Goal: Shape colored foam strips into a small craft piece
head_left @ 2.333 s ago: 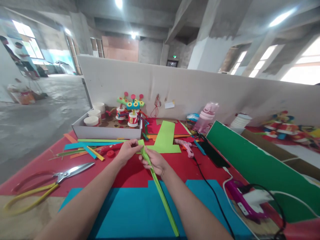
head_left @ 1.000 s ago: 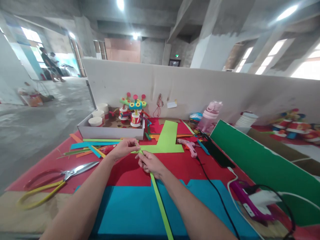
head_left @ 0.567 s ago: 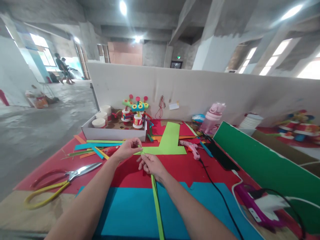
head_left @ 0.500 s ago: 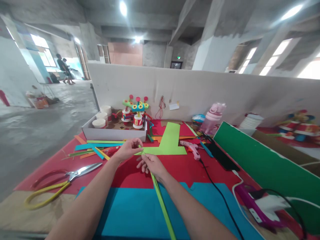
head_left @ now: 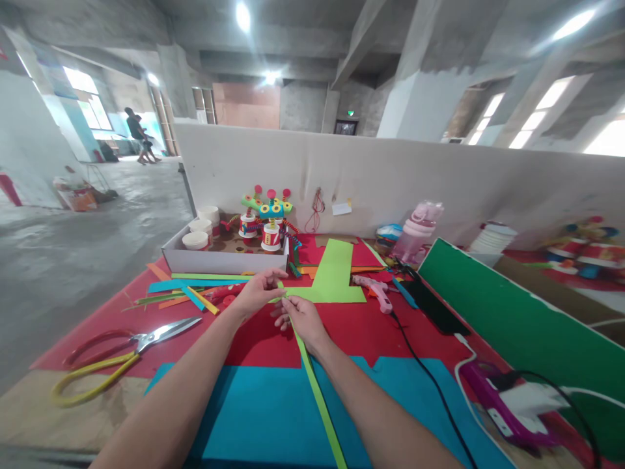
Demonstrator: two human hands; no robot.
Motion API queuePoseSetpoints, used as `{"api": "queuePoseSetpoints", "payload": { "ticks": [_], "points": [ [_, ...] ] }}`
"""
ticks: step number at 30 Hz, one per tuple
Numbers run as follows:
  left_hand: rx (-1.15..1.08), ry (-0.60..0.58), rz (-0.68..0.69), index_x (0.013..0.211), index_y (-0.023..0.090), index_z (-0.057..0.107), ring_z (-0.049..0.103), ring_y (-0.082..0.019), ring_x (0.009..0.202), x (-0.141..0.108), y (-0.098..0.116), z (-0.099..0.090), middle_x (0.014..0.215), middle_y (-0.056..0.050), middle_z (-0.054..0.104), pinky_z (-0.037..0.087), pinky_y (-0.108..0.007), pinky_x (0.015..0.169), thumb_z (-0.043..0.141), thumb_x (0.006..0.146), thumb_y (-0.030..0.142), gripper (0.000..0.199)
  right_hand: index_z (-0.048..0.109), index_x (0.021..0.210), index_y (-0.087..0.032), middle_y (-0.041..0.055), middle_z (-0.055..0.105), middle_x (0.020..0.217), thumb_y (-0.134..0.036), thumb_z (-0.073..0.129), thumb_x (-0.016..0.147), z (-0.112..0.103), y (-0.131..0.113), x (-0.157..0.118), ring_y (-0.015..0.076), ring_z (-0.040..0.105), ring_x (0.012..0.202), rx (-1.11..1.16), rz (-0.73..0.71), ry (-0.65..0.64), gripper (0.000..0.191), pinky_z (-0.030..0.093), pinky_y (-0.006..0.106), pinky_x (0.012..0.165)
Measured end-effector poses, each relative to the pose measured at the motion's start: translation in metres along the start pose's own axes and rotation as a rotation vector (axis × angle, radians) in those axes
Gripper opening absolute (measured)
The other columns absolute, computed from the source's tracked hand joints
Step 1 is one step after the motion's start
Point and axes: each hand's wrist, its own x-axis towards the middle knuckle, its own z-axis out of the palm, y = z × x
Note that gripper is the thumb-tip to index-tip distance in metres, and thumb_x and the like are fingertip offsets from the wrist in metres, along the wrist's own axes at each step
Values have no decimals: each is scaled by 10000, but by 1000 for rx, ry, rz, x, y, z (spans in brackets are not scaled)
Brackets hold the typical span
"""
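A long light-green paper strip (head_left: 315, 391) runs from my fingertips down toward the near edge of the table. My left hand (head_left: 258, 294) pinches the strip's far end between thumb and fingers. Close beside it, my right hand (head_left: 303, 320) grips the same strip just below that end, thumb on top and the other fingers curled loosely. The exact fold at the fingertips is too small to make out. Behind the hands lies a light-green paper sheet (head_left: 334, 273), and under the forearms a blue sheet (head_left: 244, 417).
Large scissors (head_left: 163, 332) lie at left near loose paper strips (head_left: 195, 298). A shallow box (head_left: 227, 262) holds white cups and paper-cup figures (head_left: 271, 236). To the right are a pink glue gun (head_left: 377, 293) with its cord, a phone (head_left: 432, 306), a purple power strip (head_left: 508, 410) and a green board (head_left: 508, 332).
Both hands stay together on the strip, with only slight finger movement. The whole view has shifted a little, and people far at left have walked rightward.
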Motion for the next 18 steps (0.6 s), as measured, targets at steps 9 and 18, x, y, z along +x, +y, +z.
{"api": "queuePoseSetpoints", "payload": {
  "ticks": [9,18],
  "points": [
    [-112,-70,-145,676,123,604,479,-94,575,-2,-2,-1,596,20,547,384,-225,564,773,644,434,355,586,823,-152,46,674,691,-624,601,751,1,-5,-1,106,615,502,8,-45,39,477,457,201,455],
    [-194,-85,-171,693,115,656,472,-82,554,-2,-4,-3,589,21,554,376,-214,531,801,622,394,322,584,829,-147,48,679,708,-625,620,746,1,-6,-3,115,627,524,53,-53,-13,487,486,222,488]
  ]
}}
